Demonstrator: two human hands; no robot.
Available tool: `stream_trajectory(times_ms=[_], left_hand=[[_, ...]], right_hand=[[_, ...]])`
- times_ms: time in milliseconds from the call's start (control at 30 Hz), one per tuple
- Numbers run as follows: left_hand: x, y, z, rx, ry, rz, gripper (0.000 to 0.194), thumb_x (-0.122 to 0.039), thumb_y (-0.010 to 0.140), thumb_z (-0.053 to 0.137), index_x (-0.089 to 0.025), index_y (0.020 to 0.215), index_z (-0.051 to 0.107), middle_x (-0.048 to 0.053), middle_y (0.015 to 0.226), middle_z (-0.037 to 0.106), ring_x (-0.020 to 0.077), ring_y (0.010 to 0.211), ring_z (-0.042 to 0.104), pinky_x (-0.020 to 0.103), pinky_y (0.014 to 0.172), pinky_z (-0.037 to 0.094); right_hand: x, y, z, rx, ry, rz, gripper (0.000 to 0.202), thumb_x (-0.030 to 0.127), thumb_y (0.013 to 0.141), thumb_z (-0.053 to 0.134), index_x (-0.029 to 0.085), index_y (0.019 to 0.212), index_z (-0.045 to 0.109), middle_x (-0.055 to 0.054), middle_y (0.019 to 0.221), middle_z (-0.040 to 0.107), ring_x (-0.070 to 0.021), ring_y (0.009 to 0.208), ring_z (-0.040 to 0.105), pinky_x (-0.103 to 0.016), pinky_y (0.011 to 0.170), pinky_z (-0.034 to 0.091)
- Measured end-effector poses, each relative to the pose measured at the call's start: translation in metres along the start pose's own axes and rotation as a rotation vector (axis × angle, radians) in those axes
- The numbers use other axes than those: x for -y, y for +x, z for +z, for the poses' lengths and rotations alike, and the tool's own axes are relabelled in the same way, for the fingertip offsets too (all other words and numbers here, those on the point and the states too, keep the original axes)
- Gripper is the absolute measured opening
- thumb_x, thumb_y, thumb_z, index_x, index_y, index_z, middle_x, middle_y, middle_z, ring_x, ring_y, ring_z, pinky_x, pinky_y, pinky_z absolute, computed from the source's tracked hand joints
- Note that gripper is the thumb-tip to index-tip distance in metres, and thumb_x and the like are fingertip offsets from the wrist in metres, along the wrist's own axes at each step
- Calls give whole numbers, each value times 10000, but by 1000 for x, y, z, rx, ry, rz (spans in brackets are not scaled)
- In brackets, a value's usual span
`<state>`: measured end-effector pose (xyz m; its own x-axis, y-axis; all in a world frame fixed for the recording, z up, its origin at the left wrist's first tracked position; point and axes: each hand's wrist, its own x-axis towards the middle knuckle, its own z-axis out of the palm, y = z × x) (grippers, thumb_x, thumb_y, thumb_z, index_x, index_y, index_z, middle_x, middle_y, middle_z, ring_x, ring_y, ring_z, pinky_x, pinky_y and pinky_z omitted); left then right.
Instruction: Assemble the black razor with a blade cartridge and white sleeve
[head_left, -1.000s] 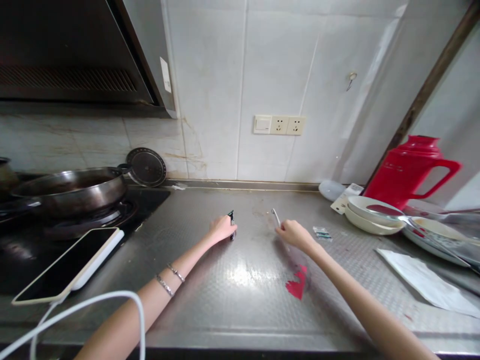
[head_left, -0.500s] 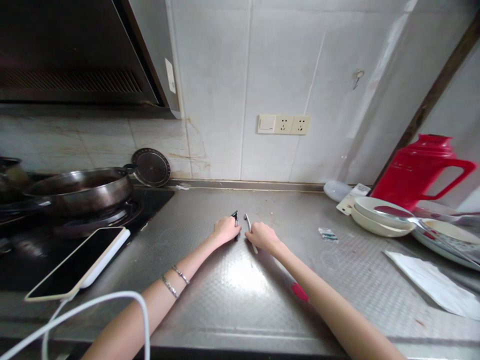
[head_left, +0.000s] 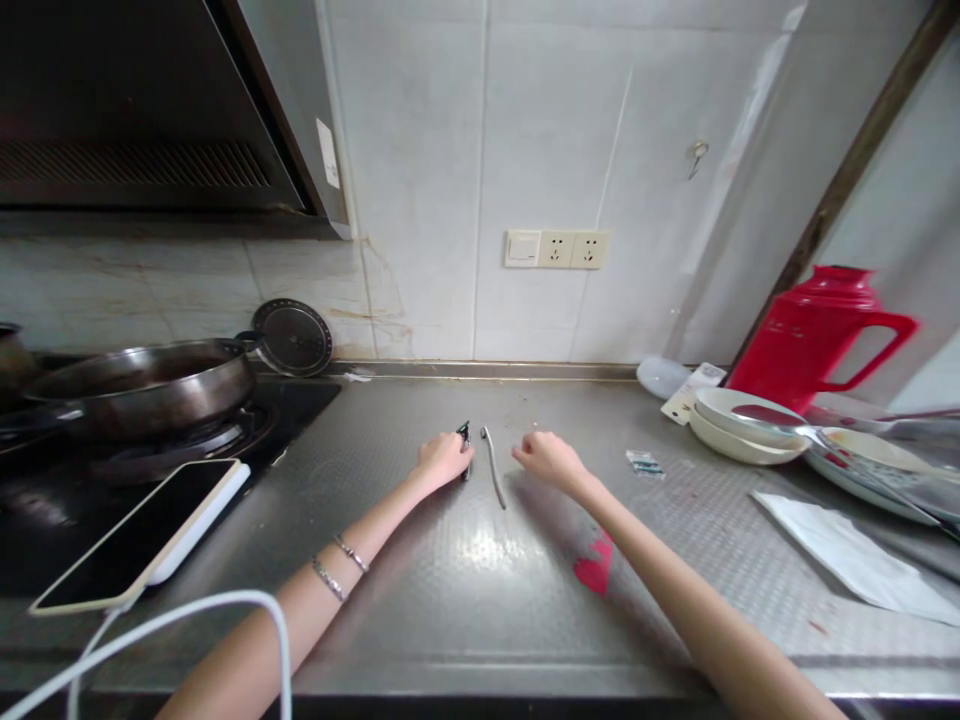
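My left hand (head_left: pixel 444 459) is closed on a small dark object (head_left: pixel 465 436) at the middle of the steel counter (head_left: pixel 420 600); its head sticks up past my fingers. Just right of it a thin pale stick with a dark tip (head_left: pixel 493 468) lies on the counter, touched by neither hand. My right hand (head_left: pixel 550 457) is to the right of that stick, raised slightly off it, with the fingers curled together; whether anything small is between them is hidden.
At left are a pan (head_left: pixel 150 385) on the stove and a phone (head_left: pixel 135 540) with a white cable (head_left: pixel 225 598). At right sit a small packet (head_left: pixel 645 464), stacked bowls (head_left: pixel 750 440), a white sheet (head_left: pixel 847 550) and a red thermos (head_left: pixel 810 335).
My right hand has let go of the pale stick and moved right, leaving it on the counter. My left hand keeps its hold. The view has shifted slightly right.
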<state>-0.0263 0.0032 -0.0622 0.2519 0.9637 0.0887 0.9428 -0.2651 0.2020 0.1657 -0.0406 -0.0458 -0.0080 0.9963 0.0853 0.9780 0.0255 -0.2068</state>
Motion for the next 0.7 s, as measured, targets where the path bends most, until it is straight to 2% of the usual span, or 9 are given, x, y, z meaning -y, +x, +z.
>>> stream_trajectory(times_ms=[100, 200, 300, 367, 433, 500, 600, 700], left_hand=[[3, 2, -3, -11, -57, -19, 364, -416, 804, 396, -174, 709, 651, 112, 801, 677, 234, 792, 630, 281, 642, 418], [4, 5, -6, -31, -127, -6, 332, -394, 785, 427, -169, 667, 640, 87, 726, 662, 201, 715, 615, 249, 592, 382], [-1, 8, -9, -49, -194, 42, 332, -382, 782, 421, -164, 632, 623, 53, 644, 630, 160, 621, 572, 230, 550, 342], [-6, 10, -10, -59, -234, 74, 331, -381, 779, 418, -163, 622, 611, 31, 603, 606, 139, 576, 535, 222, 532, 321], [-12, 11, -10, -77, -272, 109, 325, -378, 775, 422, -158, 620, 604, 18, 584, 589, 125, 561, 509, 215, 526, 307], [-18, 12, -9, -94, -306, 138, 314, -367, 770, 428, -152, 622, 601, 14, 581, 582, 118, 558, 495, 211, 522, 298], [-25, 13, -7, -94, -339, 165, 306, -365, 765, 434, -152, 621, 599, 9, 569, 572, 115, 543, 481, 213, 509, 290], [-28, 14, -7, -94, -360, 183, 308, -376, 762, 443, -151, 624, 601, 8, 565, 570, 116, 544, 481, 213, 511, 295]], right_hand=[[-55, -2, -19, -89, 57, -30, 213, 266, 752, 462, 185, 827, 644, -60, 799, 668, -164, 731, 601, -226, 626, 398], [-127, -5, -32, -190, 119, -88, 308, 177, 668, 497, 176, 949, 624, -66, 977, 638, -164, 795, 588, -247, 715, 429], [-194, -12, -36, -156, 244, -57, 447, 139, 612, 509, 159, 1049, 601, -87, 1092, 606, -195, 910, 581, -276, 798, 445], [-226, -18, -34, -128, 291, -38, 469, 162, 613, 515, 148, 1075, 597, -96, 1125, 599, -222, 973, 571, -310, 861, 432], [-246, -24, -32, -91, 331, -11, 475, 210, 623, 538, 131, 1088, 597, -118, 1151, 590, -250, 1014, 560, -337, 882, 428], [-255, -30, -30, -25, 389, -16, 532, 253, 623, 569, 125, 1140, 573, -135, 1189, 568, -266, 1050, 545, -344, 880, 434], [-261, -33, -27, 76, 467, -66, 684, 280, 616, 612, 150, 1270, 461, -134, 1219, 550, -273, 1104, 511, -361, 909, 418], [-264, -31, -24, 87, 463, -78, 771, 302, 611, 638, 172, 1327, 382, -127, 1187, 574, -272, 1100, 511, -382, 937, 391]])
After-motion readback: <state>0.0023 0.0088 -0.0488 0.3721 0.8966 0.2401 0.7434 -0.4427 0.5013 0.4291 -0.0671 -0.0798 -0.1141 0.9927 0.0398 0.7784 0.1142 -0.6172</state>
